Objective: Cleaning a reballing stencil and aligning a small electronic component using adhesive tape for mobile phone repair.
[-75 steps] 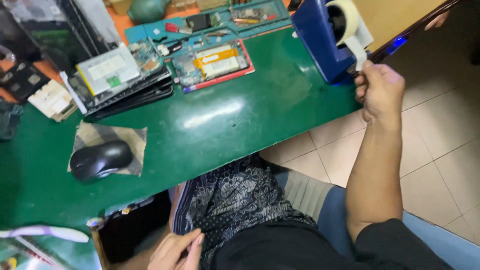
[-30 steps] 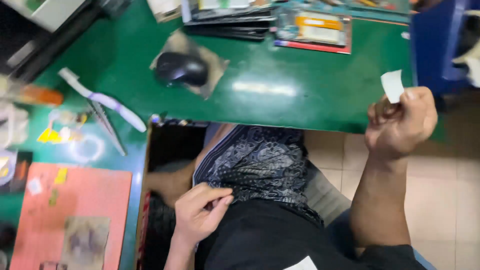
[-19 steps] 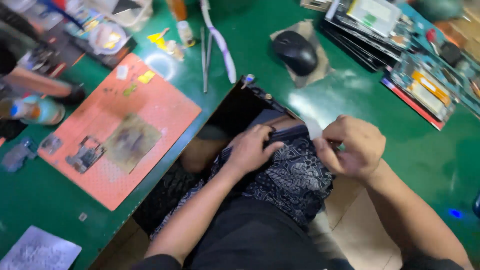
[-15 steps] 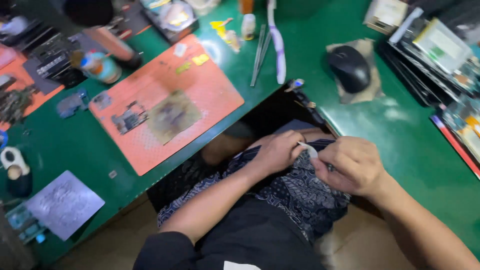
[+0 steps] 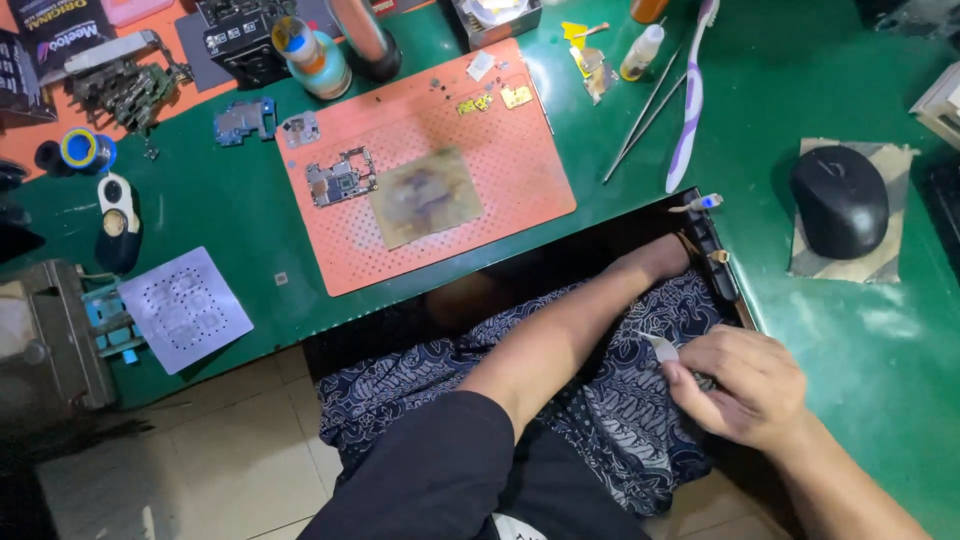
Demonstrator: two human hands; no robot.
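My right hand (image 5: 745, 385) was curled, pinching a small whitish tape strip (image 5: 661, 347) over the patterned dark-blue cloth (image 5: 620, 400) on my lap. My left hand (image 5: 665, 258) reached into the dark open drawer (image 5: 560, 262); I could not tell its grip. Beyond both hands lay a perforated orange rectangular mat (image 5: 440, 150), and beyond the right hand a glossy black mouse (image 5: 838, 201).

A single head-worn camera looks steeply down from close above the person's lap, facing the green-topped workbench (image 5: 250, 230) and its orange perforated rubber mat (image 5: 430, 130) ahead.
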